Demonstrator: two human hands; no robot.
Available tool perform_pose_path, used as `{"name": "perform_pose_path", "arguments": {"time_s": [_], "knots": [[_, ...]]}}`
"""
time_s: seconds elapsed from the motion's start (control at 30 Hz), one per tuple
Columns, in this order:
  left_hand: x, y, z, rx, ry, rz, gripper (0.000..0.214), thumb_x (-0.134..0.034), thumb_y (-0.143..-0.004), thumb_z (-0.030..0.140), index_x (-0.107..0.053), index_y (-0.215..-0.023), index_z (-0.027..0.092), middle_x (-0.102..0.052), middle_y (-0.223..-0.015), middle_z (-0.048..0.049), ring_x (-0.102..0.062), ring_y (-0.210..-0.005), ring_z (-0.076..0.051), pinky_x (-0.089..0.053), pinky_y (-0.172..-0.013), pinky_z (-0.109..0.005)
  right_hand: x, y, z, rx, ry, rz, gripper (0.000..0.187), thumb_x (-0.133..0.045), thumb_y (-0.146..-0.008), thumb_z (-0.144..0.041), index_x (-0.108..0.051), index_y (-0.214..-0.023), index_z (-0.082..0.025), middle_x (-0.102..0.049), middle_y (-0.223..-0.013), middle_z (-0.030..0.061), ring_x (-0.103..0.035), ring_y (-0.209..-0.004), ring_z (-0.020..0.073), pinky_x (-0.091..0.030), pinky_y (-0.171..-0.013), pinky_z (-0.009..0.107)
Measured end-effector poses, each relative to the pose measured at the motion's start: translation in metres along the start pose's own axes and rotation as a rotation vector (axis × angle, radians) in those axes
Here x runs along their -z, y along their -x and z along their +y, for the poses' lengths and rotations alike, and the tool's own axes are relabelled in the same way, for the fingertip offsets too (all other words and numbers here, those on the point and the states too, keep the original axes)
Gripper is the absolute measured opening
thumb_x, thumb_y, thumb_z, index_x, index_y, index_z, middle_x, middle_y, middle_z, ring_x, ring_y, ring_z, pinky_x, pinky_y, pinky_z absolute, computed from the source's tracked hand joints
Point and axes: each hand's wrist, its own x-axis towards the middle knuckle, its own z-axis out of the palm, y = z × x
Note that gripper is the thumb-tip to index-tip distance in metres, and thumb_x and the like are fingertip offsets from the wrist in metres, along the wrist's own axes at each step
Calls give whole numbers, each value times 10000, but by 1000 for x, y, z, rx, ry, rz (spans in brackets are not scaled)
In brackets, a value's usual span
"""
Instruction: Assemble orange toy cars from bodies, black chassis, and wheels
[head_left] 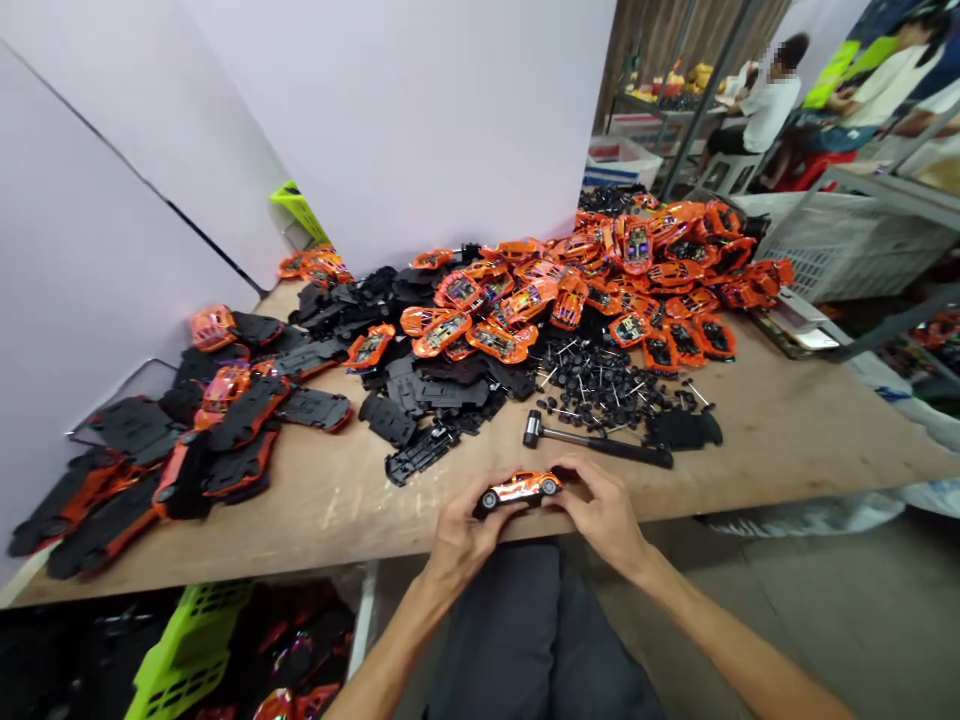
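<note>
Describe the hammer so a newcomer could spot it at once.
Start at the near edge of the wooden table, where the left hand and right hand hold an orange toy car. Just beyond them the hammer lies flat, before the black wheels. It is the only long-handled tool: head left, black handle pointing right.

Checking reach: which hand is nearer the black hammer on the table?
Right. The right hand lies just in front of the hammer handle, gripping one end of the toy car; the left hand grips the other end, farther from it.
</note>
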Motion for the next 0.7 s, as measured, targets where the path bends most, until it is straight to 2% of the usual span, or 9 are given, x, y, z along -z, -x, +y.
{"name": "perform_pose_path", "arguments": {"time_s": [0.17,0.27,0.4,0.5,0.6,0.7], "knots": [[-1,-1,-7,-26,-39,85,305,-872,-765,281,-805,-1060,242,-808,-1119,-68,-724,-1063,-288,-512,-1029,-381,-2,-8,-3,11,-5,-9,148,-715,-932,-257,-701,-1078,-232,-767,-1003,61,-732,-912,242,-604,-839,361],[3,-3,-5,14,12,101,300,-886,-737,289,-791,-1016,232,-801,-1111,-69,-720,-1055,-280,-517,-1011,-384,1,-14,-13,31,-66,-24,234,-766,-901,-280,-685,-1116,-233,-754,-1024,53,-729,-935,238,-609,-860,365],[12,2,4,18,92,139,312,-918,-668,290,-751,-924,233,-780,-1043,-53,-705,-1012,-261,-540,-934,-352,5,-10,-43,166,-73,-16,331,-708,-945,-217,-614,-1259,-259,-708,-1152,83,-695,-1082,260,-589,-966,410],[17,11,11,-47,-37,82,381,-929,-644,256,-742,-975,238,-753,-979,-32,-681,-944,-234,-531,-875,-309,6,-1,-72,268,-13,-35,411,-609,-985,-142,-538,-1369,-269,-685,-1195,104,-678,-1117,272,-588,-983,432],[13,20,10,-96,-152,19,344,-912,-639,242,-727,-929,222,-707,-850,-7,-619,-782,-194,-504,-751,-278,2,8,-97,351,50,-24,446,-548,-994,-97,-513,-1405,-268,-693,-1169,110,-685,-1078,283,-602,-951,456],[2,31,3,-82,-135,95,253,-866,-654,252,-672,-812,215,-640,-731,13,-542,-670,-166,-468,-651,-273,-5,10,-112,333,19,5,449,-556,-997,-121,-523,-1408,-298,-713,-1153,95,-710,-1065,281,-620,-937,447]]}}
